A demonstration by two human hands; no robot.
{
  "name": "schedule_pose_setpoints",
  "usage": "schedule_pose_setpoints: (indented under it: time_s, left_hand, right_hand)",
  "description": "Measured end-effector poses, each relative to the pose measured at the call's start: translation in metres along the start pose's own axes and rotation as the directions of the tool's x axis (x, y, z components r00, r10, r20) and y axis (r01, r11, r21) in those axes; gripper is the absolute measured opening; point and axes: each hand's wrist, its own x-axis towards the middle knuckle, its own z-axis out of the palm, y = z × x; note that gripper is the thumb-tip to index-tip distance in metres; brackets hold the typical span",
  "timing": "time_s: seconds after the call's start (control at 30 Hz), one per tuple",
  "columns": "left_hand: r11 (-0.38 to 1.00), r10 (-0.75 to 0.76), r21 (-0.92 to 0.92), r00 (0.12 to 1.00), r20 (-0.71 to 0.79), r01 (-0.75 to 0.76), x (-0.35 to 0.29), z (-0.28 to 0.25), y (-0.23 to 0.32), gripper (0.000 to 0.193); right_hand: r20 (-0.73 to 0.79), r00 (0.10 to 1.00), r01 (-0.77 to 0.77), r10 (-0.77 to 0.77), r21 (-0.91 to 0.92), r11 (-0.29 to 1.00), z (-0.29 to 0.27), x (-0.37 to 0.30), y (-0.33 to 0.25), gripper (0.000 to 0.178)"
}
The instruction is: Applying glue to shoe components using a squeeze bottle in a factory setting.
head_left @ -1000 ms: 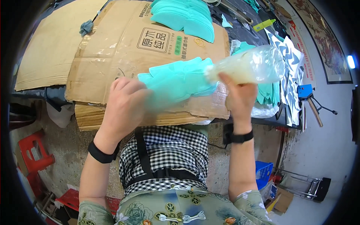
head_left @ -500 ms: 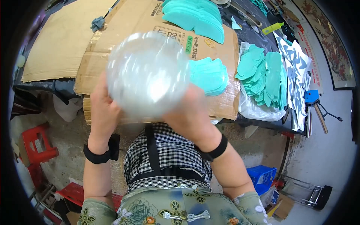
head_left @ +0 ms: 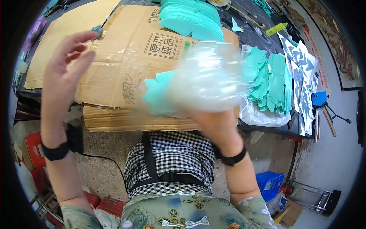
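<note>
A round, clear, shiny piece of plastic (head_left: 213,76) is smeared by motion above the right part of the cardboard. My right hand (head_left: 219,124) grips it from below, its fingers mostly hidden behind the plastic. Raised over the cardboard's left side, my left hand (head_left: 65,70) is open, with its fingers apart and nothing in them. Teal shaped sheets (head_left: 158,91) show at the plastic's left edge, partly blurred. Whether they touch the plastic or my right hand, I cannot tell.
Flattened cardboard (head_left: 110,72) covers the table. A teal stack (head_left: 190,19) lies at the far side, and more teal pieces (head_left: 276,76) lie on white plastic (head_left: 263,116) at right. A grey rag (head_left: 97,29) is behind my left hand. Below stands a blue basket (head_left: 269,183).
My left hand has let go of the clear plastic and moved left, opening. My right hand has carried the plastic to the right. The nearer teal sheets now show farther left.
</note>
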Motion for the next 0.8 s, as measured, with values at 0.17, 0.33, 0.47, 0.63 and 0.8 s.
schedule_pose_setpoints:
  time_s: [0.17, 0.33, 0.47, 0.63, 0.8]
  left_hand:
    - [0.99, -0.103, 0.102, 0.993, 0.06, 0.097, 0.052, -0.051, -0.021, 0.033]
    - [0.98, -0.138, 0.158, 0.984, 0.117, 0.119, 0.087, -0.033, -0.04, 0.033]
    - [0.963, -0.266, 0.093, 0.937, 0.224, 0.251, 0.103, 0.026, -0.044, 0.031]
    - [0.972, -0.228, 0.113, 0.95, 0.215, 0.208, 0.101, 0.052, -0.036, 0.032]
    - [0.949, -0.271, 0.222, 0.938, 0.217, 0.223, 0.113, 0.014, -0.025, 0.031]
  right_hand:
    - [-0.346, 0.834, -0.445, 0.429, 0.038, 0.895, -0.08, 0.008, 0.051, 0.037]
    - [-0.19, 0.886, -0.415, 0.422, 0.08, 0.906, -0.037, 0.015, 0.014, 0.038]
    - [-0.078, 0.995, 0.063, -0.056, 0.089, 0.994, 0.039, 0.019, -0.028, 0.049]
    - [-0.005, 0.971, -0.232, 0.238, 0.198, 0.952, -0.006, 0.011, 0.007, 0.052]
    - [-0.285, 0.869, -0.371, 0.404, 0.164, 0.914, -0.071, 0.015, 0.03, 0.056]
